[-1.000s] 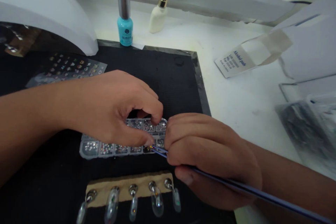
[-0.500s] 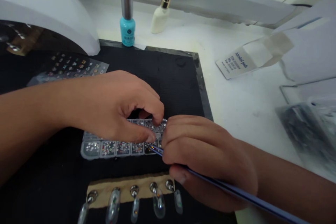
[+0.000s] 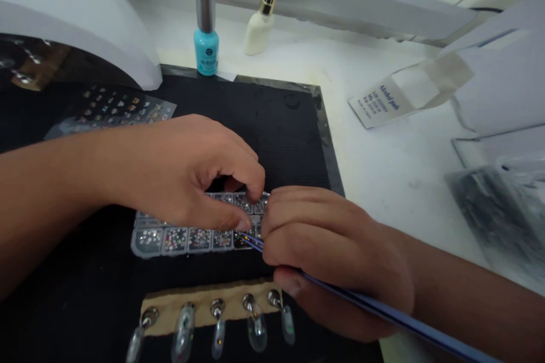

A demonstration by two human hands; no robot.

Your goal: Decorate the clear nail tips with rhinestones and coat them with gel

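A clear divided rhinestone case (image 3: 149, 243) lies on the black mat, its compartments filled with small sparkling stones. Across its top bends my left hand (image 3: 200, 173), thumb pressed on the middle of the case and forefinger curled onto the back row; the other fingers are mostly hidden. My right hand (image 3: 327, 249) is closed around blue tweezers (image 3: 374, 303). Their tips dip into a dark-looking near-row compartment beside my left thumb; whether a stone sits between them I cannot tell. Just in front, several clear nail tips (image 3: 257, 332) stand on metal holders along a tan strip (image 3: 170, 309).
At the back are a turquoise polish bottle (image 3: 206, 51) and a cream bottle (image 3: 259, 34) with a gold-trimmed cap. A white nail lamp (image 3: 106, 11) curves in at left, near a sticker sheet (image 3: 128, 106). An alcohol pads box (image 3: 378, 105) stands at right.
Hardly anything differs. Both hands, the case and the tweezers keep their places, with only a slight shift of the whole view.
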